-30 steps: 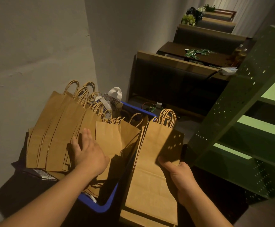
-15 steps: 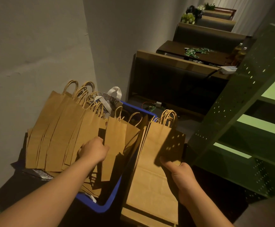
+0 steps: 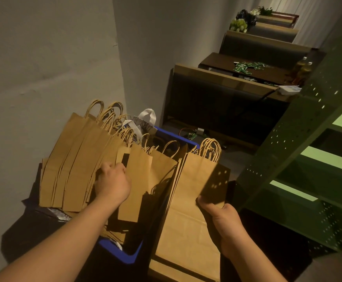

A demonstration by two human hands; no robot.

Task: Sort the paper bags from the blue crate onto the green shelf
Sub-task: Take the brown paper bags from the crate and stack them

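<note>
- The flat brown kraft paper bags with twisted handles (image 3: pixel 80 169) stand fanned out in the blue plastic crate (image 3: pixel 125 257), handles up, leaning toward the grey wall (image 3: pixel 43 58).
- Your left hand (image 3: pixel 113 182) reaches into that fan from below, fingers curled round the edge of one narrow brown paper bag (image 3: pixel 134 184), which stands just to the hand's right and higher than its neighbours.
- Your left forearm runs up from the lower left corner, over the crate's near rim.
- Your right hand (image 3: pixel 225 222) grips a separate stack of brown paper bags (image 3: pixel 188 210) by its right edge, thumb on the front face; this stack sits just outside the crate's right side, handles upward.
- The green perforated metal shelf (image 3: pixel 308 159) stands just to the right of that stack, its lit boards bare.
- Beyond the crate are dark wooden booth seats (image 3: pixel 217 102) and a table (image 3: pixel 227 66) scattered with small green packets (image 3: pixel 245 67).
</note>
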